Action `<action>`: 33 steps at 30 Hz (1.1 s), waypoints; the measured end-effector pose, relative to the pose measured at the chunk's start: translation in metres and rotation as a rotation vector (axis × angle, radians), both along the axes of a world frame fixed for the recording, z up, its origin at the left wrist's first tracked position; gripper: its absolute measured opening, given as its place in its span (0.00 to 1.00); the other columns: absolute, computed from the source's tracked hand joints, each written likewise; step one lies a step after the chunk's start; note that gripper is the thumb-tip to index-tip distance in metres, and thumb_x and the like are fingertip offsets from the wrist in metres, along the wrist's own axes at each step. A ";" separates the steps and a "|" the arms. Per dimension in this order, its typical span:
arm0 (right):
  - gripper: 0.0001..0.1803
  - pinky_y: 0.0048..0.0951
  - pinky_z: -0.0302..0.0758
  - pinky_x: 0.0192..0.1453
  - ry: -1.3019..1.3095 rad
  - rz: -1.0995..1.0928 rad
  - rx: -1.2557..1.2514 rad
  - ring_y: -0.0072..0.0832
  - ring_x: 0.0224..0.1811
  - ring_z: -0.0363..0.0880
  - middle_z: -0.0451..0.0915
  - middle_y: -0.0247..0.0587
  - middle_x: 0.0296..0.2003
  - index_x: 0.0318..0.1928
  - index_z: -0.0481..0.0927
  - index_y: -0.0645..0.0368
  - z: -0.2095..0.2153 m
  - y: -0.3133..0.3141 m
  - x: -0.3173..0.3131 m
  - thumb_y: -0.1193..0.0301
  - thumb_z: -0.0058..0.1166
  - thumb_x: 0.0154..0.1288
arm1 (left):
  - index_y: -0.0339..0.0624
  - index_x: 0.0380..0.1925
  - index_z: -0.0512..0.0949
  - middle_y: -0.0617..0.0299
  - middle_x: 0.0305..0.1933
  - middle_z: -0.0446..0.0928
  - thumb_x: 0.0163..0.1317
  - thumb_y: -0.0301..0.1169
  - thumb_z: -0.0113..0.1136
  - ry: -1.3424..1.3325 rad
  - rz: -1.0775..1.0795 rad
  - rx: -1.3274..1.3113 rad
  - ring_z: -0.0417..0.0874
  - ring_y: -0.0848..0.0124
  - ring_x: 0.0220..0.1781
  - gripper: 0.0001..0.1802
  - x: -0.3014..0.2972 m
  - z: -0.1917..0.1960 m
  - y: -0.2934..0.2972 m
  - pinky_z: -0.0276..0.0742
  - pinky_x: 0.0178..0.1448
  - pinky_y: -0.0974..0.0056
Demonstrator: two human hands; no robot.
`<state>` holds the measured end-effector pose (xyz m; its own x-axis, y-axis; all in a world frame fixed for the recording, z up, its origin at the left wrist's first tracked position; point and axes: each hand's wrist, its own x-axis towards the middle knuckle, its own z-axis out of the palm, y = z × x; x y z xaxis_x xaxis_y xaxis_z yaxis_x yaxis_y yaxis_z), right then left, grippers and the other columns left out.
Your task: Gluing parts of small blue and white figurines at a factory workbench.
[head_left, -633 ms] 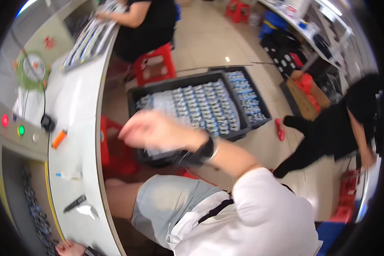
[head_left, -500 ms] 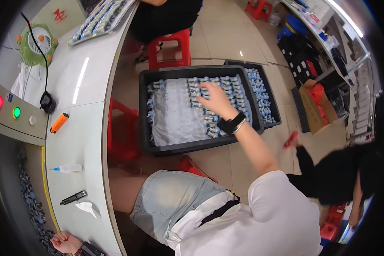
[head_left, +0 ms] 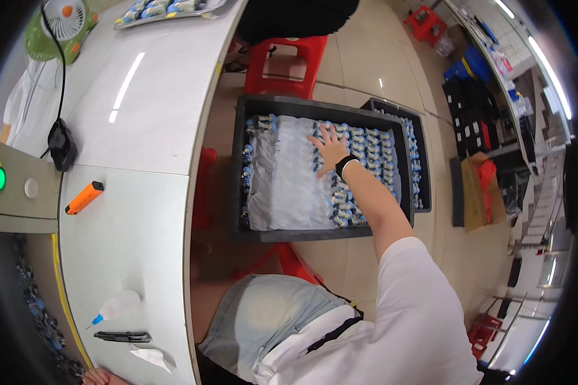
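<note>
My right hand (head_left: 331, 146), with a black band on its wrist, lies flat with fingers spread on small blue-and-white parts in a black tray (head_left: 237, 192) on the floor. The parts fill the tray's right half and edges. A sheet of clear plastic (head_left: 286, 186) covers its left half. Only a sliver of my left hand (head_left: 99, 377) shows at the bottom edge, beside the white table (head_left: 135, 244); its fingers are hidden.
A second black tray (head_left: 424, 160) of parts lies behind the first. Red stools (head_left: 282, 61) stand around it. An orange marker (head_left: 83, 197), a squeeze bottle (head_left: 114, 307), a black cutter (head_left: 123, 336) and a green fan (head_left: 61, 22) are on the table. Another person (head_left: 295, 16) sits at the top.
My right hand has gone from raised near the camera down onto the parts in the tray. The view has swung toward the tray.
</note>
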<state>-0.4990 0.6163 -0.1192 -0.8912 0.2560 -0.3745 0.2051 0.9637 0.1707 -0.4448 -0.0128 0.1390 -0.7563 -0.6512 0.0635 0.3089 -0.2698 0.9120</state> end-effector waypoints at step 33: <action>0.43 0.55 0.56 0.53 -0.127 0.286 0.097 0.50 0.56 0.53 0.59 0.53 0.51 0.50 0.66 0.45 -0.008 0.004 -0.042 0.46 0.61 0.27 | 0.44 0.14 0.54 0.67 0.15 0.49 0.59 0.25 0.37 0.207 -0.317 0.129 0.48 0.78 0.17 0.15 0.010 -0.022 -0.059 0.49 0.23 0.72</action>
<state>-0.5412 0.6204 -0.1271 -0.8798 0.0425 -0.4734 -0.1001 0.9571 0.2719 -0.4350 -0.0719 0.1169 -0.9009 -0.3999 0.1688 0.3657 -0.4899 0.7913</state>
